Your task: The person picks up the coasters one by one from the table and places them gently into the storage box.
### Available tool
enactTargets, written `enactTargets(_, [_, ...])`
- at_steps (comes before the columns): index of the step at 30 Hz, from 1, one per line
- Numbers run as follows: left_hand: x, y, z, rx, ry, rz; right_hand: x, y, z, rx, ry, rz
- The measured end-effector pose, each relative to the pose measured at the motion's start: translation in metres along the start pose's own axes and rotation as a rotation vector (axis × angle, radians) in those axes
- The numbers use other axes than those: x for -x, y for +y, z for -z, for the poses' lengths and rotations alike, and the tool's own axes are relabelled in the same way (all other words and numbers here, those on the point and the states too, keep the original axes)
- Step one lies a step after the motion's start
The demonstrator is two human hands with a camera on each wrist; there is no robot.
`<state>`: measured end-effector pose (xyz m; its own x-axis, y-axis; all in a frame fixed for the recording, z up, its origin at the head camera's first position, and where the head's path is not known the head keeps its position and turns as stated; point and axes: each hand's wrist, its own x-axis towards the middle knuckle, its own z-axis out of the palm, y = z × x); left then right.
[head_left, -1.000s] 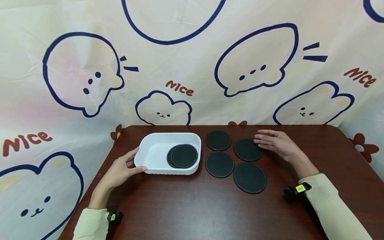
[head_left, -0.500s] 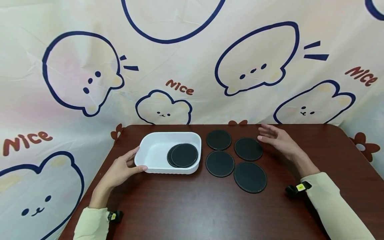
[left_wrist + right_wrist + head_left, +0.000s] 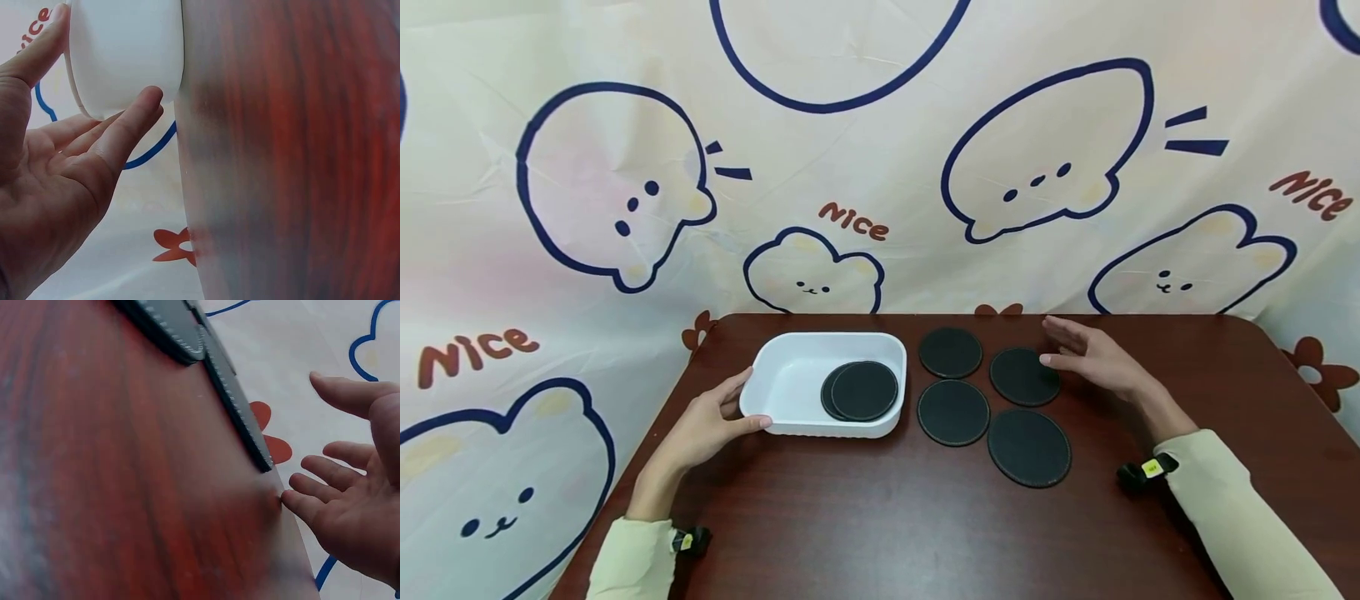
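Note:
My left hand (image 3: 703,427) holds the left end of a white plastic tray (image 3: 790,429), its thumb on the near rim and its fingers around the end. In the left wrist view, thumb and fingers span the tray's (image 3: 125,50) corner. Inside the tray at its right side lie two round black coasters (image 3: 865,390), one overlapping the other. Several more stitched-edge coasters (image 3: 953,412) lie flat on the table to the tray's right. Beside the far right coaster (image 3: 1024,379), my right hand (image 3: 1097,358) is open with fingers apart, holding nothing; the right wrist view shows a coaster (image 3: 240,419) near its fingertips.
The dark red-brown table (image 3: 880,517) runs back to a cloth backdrop (image 3: 917,283) printed with bear faces. The table's left edge lies close to my left forearm. Black wrist cameras (image 3: 1138,475) sit on both sleeves.
My right hand has drawn back from over the far right coaster, its fingers and thumb spreading apart. The left hand, tray and coasters stay in place; the whole view shifts slightly.

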<state>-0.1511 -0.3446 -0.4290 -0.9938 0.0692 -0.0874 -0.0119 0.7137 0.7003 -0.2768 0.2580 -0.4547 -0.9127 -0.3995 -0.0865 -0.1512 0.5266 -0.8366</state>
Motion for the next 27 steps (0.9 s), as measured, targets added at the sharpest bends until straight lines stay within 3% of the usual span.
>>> enactTargets(12, [0.001,0.002,0.001,-0.012,0.005,0.0,0.0,-0.012,-0.021,0.286,-0.041,0.094])
enactTargets(22, [0.001,0.0,0.001,-0.01,0.004,-0.001,0.0,-0.011,-0.026,0.304,-0.005,0.099])
enactTargets(27, [0.0,0.0,0.001,-0.004,0.0,-0.002,0.0,-0.01,-0.027,0.338,-0.034,0.089])
